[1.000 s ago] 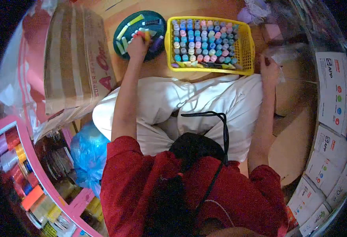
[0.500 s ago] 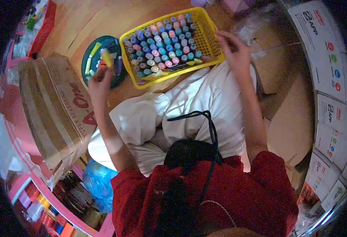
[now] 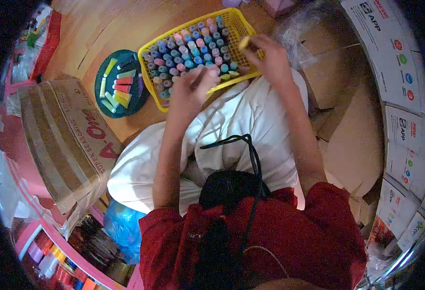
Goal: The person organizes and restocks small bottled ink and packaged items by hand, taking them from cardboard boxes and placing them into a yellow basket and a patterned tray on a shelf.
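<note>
A small yellow tube point(image 3: 244, 42) sits between the fingertips of my right hand point(image 3: 273, 60), above the right end of the yellow basket point(image 3: 147, 79). Rows of small capped bottles point(image 3: 193, 48) in blue, grey, pink and teal fill most of that basket. My left hand point(image 3: 190, 89) hovers over the basket's near edge, a little blurred, its fingers apart and no object visible in them. To the left lies a round dark green mat point(image 3: 137, 104), bearing several yellow, pale green and red tubes point(image 3: 122, 88).
A brown cardboard box point(image 3: 72, 130) stands at the left, with a blue plastic bag point(image 3: 123, 227) below it. White printed cartons point(image 3: 405, 140) are stacked along the right side, next to brown cardboard point(image 3: 352, 145). A red tray point(image 3: 48, 48) is at the upper left.
My left hand has moved right from the mat to the basket's near edge and no longer shows the yellow tube. A yellow tube is now in my right hand, which has shifted slightly left.
</note>
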The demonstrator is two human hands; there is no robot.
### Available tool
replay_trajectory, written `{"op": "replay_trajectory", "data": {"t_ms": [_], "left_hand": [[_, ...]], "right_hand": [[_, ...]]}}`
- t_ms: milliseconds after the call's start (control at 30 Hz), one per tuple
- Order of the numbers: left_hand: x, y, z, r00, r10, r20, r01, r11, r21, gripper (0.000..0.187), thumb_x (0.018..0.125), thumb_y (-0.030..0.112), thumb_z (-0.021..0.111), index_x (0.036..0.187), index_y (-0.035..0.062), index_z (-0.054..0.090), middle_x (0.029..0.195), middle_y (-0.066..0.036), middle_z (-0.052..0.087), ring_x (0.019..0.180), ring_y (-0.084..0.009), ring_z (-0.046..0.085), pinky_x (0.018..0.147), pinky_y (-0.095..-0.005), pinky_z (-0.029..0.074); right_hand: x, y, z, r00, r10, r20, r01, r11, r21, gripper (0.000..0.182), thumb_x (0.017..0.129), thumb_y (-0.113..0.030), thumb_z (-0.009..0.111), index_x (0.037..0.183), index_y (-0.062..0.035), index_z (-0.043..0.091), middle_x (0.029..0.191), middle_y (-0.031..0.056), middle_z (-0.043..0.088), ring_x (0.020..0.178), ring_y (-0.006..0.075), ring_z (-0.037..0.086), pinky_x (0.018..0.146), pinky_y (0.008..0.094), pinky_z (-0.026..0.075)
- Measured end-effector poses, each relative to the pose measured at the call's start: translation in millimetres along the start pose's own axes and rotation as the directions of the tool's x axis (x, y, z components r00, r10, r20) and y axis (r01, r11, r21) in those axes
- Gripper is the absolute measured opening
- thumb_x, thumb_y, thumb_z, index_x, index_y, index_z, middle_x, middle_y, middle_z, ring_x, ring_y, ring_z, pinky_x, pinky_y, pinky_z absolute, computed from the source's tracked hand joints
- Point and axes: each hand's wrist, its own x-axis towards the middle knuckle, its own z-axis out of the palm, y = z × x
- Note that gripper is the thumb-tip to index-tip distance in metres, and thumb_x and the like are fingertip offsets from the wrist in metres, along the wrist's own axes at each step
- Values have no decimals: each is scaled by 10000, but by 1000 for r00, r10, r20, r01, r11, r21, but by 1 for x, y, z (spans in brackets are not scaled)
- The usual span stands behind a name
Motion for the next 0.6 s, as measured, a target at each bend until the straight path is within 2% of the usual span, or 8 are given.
{"op": "replay_trajectory", "data": {"t_ms": [67,133,167,267,367,467,600], "left_hand": [[-2,-2,-7,997,62,-54,-63,998,-14,286,877,216,500,949,-45,592,796,-74,617,748,-112,564,703,-228,434],[-14,1,-17,991,120,-67,-122,992,-22,278,893,201,474,979,-39,582,845,-79,616,790,-109,552,736,-222,420],[-19,1,-20,991,79,-104,-81,997,-16,276,894,202,472,982,-35,582,849,-74,613,792,-107,546,736,-221,417],[-30,-11,-31,984,-23,-178,21,1000,-11,270,898,204,467,979,-25,586,856,-60,607,787,-101,532,735,-225,410],[-36,-28,-47,982,-48,-180,50,999,7,268,899,205,467,944,-23,599,850,-51,607,771,-102,529,732,-236,410],[-44,-33,-54,976,-30,-215,38,999,34,274,897,210,472,906,-27,610,851,-55,609,777,-107,532,739,-244,410],[-45,-39,-59,970,-17,-244,26,999,36,275,894,213,481,890,-27,614,853,-59,611,807,-119,542,766,-252,410]], "right_hand": [[16,17,6,974,220,60,-219,975,-22,338,697,-195,677,999,-62,608,930,170,608,857,301,596,745,377,474],[28,31,19,969,194,155,-180,979,-98,282,709,-194,657,926,-21,609,849,185,614,814,335,597,721,410,474],[33,38,28,962,183,202,-158,978,-134,263,715,-194,647,890,0,610,808,193,617,792,351,597,710,427,474],[40,71,65,935,170,313,-116,976,-184,297,659,-189,684,904,-31,629,818,197,612,770,336,600,703,401,473],[49,70,74,900,239,364,-198,969,-148,238,652,-141,662,856,-23,629,785,193,612,770,350,593,704,411,469],[50,70,81,931,155,329,-81,971,-226,193,641,-100,643,813,-15,624,777,195,611,769,358,590,709,423,466],[50,55,75,907,188,378,-105,968,-229,232,638,-71,633,848,11,579,810,218,598,806,371,579,722,435,459]]}}
